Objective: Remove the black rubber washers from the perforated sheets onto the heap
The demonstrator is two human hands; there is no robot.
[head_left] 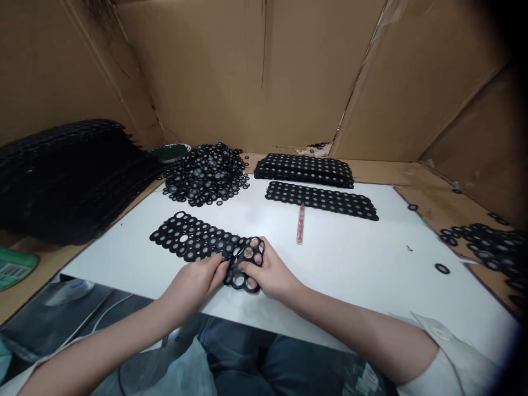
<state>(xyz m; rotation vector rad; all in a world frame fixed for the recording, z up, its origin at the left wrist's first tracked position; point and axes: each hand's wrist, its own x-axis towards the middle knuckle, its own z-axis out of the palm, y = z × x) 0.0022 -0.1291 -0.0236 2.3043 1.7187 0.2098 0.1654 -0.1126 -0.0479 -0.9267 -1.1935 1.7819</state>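
Legs (235, 355) in dark cloth show past the near edge of the white desk (350, 269). Black rings (206, 173) make a heap at its far left corner. Near the front edge is a holey black sheet (198, 237). The left hand (202, 278) pinches it; the right hand (268, 269) curls around its end.

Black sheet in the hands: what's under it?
White board, seen around the sheet and through a few open holes. The rest underneath is covered by the sheet, left hand and right hand.

The left hand (201, 279) and right hand (274, 272) are bare beyond pale sleeves (456, 355). Dark, bluish trousers (233, 352) complete the clothing.
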